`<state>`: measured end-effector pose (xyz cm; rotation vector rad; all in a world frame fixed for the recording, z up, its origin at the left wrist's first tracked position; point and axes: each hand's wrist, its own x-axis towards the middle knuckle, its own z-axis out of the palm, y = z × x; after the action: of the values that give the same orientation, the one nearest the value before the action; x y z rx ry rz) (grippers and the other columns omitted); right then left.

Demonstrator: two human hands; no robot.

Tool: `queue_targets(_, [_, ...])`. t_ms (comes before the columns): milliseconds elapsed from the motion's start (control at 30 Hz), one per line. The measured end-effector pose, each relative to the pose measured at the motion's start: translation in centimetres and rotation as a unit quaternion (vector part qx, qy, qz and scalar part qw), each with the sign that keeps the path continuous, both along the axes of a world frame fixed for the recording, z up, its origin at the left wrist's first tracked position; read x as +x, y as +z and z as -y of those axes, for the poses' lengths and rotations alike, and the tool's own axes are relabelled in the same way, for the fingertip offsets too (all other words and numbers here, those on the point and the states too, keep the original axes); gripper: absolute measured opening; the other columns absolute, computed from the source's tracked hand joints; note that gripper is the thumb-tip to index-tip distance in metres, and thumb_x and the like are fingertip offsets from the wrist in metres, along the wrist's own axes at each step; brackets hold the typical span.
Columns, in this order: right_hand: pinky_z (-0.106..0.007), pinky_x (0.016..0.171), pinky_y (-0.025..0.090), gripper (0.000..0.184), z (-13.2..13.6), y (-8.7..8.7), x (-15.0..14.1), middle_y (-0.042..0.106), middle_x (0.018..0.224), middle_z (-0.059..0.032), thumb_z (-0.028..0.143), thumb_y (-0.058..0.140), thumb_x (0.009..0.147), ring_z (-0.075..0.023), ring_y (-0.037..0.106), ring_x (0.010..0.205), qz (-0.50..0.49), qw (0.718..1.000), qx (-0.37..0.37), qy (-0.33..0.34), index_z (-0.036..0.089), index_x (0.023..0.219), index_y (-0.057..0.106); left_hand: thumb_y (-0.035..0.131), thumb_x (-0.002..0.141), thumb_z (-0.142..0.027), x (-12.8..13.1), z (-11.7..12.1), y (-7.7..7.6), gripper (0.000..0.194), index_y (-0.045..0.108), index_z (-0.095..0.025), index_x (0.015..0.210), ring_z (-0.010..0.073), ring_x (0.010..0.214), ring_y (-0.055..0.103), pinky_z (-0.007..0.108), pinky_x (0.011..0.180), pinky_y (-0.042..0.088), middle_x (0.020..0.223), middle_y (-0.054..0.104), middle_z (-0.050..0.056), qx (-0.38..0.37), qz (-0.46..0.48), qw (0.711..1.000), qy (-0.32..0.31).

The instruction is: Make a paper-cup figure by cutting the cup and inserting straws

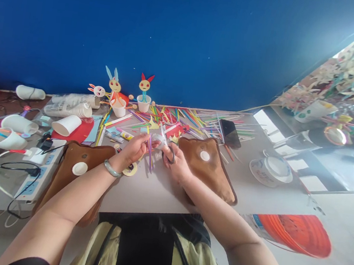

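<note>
**While brown pouches crowd both sides, bare counter opens between**

The left hand is closed on purple and yellow strips; the right hand curls around black-handled scissors just beside them. Colourful sticks crowd the far side; in front, room runs to the near edge.

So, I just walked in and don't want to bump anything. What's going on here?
A person is doing handwork over a cluttered table. The left hand appears to hold thin purple and yellow strips, while the right hand grips what look like black-handled scissors. The hands are close together, and the detail between them is blurred. Behind them, rabbit-faced figures are near the blue wall, with loose colored sticks scattered about.
</note>
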<state>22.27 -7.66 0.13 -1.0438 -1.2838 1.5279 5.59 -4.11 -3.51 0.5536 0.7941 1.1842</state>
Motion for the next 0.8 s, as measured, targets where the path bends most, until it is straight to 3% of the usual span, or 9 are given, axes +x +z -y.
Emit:
queue_targets(167, [-0.026,0.051,0.028,0.047,-1.1,2.0,2.7,0.056,0.053,0.0051,0.065,0.068,0.08,-0.0107,0.041,0.047,0.058,0.997,0.022,0.051,0.024,0.082,0.045,0.068,0.085,-0.025,0.4,0.1,-0.3,0.011,0.064,-0.015,0.085,0.0232,0.096,0.074,0.035,0.093,0.054,0.088,0.075,0.011,-0.001,0.006,1.0,-0.002])
queue_targets(267, [-0.027,0.054,0.032,0.039,-1.2,2.1,5.0,0.055,0.056,0.0057,0.053,0.071,0.078,-0.0131,0.047,0.052,0.18,0.98,0.055,0.069,0.024,0.087,0.048,0.067,0.086,-0.028,0.1,-0.1,-0.2,0.013,0.063,-0.015,0.088,0.0246,0.1,0.073,0.037,0.094,0.054,0.091,0.075,0.011,-0.007,0.007,1.0,0.014])
queue_targets(333, [-0.027,0.056,0.031,0.031,-0.9,1.7,6.3,0.055,0.059,0.0054,0.041,0.074,0.075,-0.0137,0.048,0.055,0.323,0.937,0.117,0.065,0.023,0.087,0.053,0.066,0.086,-0.029,-0.3,-0.3,-0.1,0.013,0.061,-0.017,0.088,0.0257,0.102,0.072,0.039,0.092,0.054,0.093,0.076,0.011,-0.01,0.009,1.0,0.028])
queue_targets(433, [-0.026,0.058,0.027,0.025,-0.3,0.9,7.5,0.062,0.069,0.0029,0.02,0.073,0.07,-0.0141,0.051,0.06,0.5,0.844,0.162,0.111,0.022,0.09,0.059,0.064,0.087,-0.029,-0.6,-0.3,0.2,0.012,0.06,-0.018,0.088,0.0253,0.103,0.071,0.039,0.092,0.053,0.095,0.076,0.01,-0.009,0.016,0.999,0.044])
queue_targets(533, [-0.027,0.056,0.022,0.024,0.1,0.8,7.8,0.061,0.068,0.0022,0.015,0.074,0.066,-0.0131,0.046,0.058,0.571,0.791,0.164,0.147,0.022,0.084,0.058,0.064,0.086,-0.027,-0.5,-0.1,0.6,0.012,0.063,-0.016,0.091,0.025,0.104,0.071,0.038,0.095,0.051,0.096,0.076,0.01,0.009,0.019,0.998,0.059])
queue_targets(600, [-0.027,0.055,0.022,0.025,-0.1,1.1,7.7,0.057,0.065,0.0026,0.019,0.077,0.064,-0.0125,0.044,0.057,0.563,0.791,0.165,0.174,0.021,0.072,0.054,0.067,0.084,-0.025,-0.3,0.0,0.8,0.012,0.064,-0.016,0.09,0.0251,0.105,0.071,0.038,0.098,0.049,0.096,0.075,0.01,0.033,0.021,0.997,0.063])
queue_targets(667, [-0.026,0.055,0.025,0.028,-0.4,1.5,7.5,0.054,0.063,0.003,0.022,0.079,0.063,-0.0121,0.043,0.058,0.524,0.81,0.169,0.202,0.021,0.063,0.051,0.069,0.082,-0.027,-0.2,0.1,0.9,0.014,0.064,-0.016,0.09,0.025,0.106,0.07,0.038,0.1,0.047,0.097,0.075,0.01,0.052,0.023,0.997,0.05])
queue_targets(733, [-0.026,0.056,0.029,0.026,-1.0,1.7,7.1,0.056,0.063,0.0024,0.027,0.077,0.067,-0.0124,0.045,0.059,0.465,0.846,0.17,0.198,0.02,0.061,0.053,0.07,0.083,-0.029,-0.1,0.3,0.8,0.019,0.066,-0.016,0.096,0.0246,0.109,0.069,0.038,0.101,0.047,0.102,0.075,0.01,0.062,0.02,0.997,0.028])
queue_targets(800, [-0.026,0.058,0.032,0.021,-1.8,1.6,6.2,0.059,0.064,0.0013,0.033,0.073,0.073,-0.0132,0.048,0.06,0.388,0.896,0.164,0.142,0.02,0.065,0.059,0.07,0.083,-0.031,0.0,0.4,0.7,0.026,0.066,-0.017,0.105,0.024,0.111,0.068,0.037,0.101,0.047,0.109,0.075,0.01,0.066,0.013,0.998,0.007])
